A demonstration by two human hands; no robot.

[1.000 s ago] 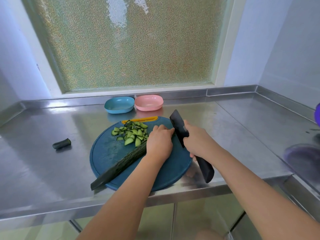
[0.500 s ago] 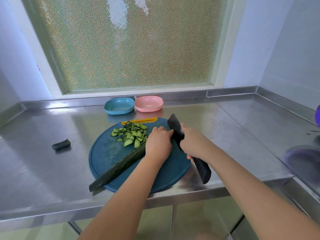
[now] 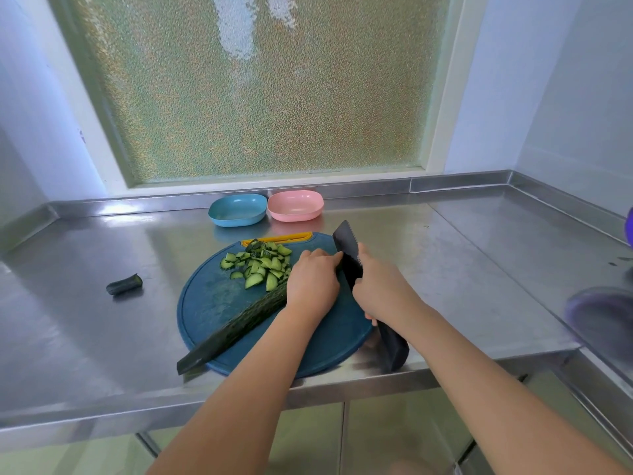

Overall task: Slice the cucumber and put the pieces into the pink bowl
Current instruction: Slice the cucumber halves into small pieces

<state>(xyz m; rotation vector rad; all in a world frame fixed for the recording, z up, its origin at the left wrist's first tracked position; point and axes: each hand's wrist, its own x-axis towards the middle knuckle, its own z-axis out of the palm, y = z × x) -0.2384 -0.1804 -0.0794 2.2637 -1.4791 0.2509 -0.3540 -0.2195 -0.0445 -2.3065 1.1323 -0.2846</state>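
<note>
A long dark cucumber [image 3: 236, 327] lies slantwise on the round blue cutting board [image 3: 212, 303]. My left hand [image 3: 313, 284] covers and holds its upper end with curled fingers. Right beside that hand stands the black knife [image 3: 346, 246], blade down on the board, and my right hand [image 3: 380, 289] grips its handle. A heap of cucumber pieces [image 3: 262, 264] sits on the far part of the board. The pink bowl [image 3: 295, 205] stands behind the board by the wall, with nothing visible in it.
A blue bowl [image 3: 237, 209] sits just left of the pink one. A cucumber end piece [image 3: 124, 284] lies on the steel counter [image 3: 462, 269] at the left. A blurred purple object [image 3: 603, 317] is at the right edge.
The knife and my right hand have shifted slightly between frames while my left hand stays on the cucumber. The view has drifted a little.
</note>
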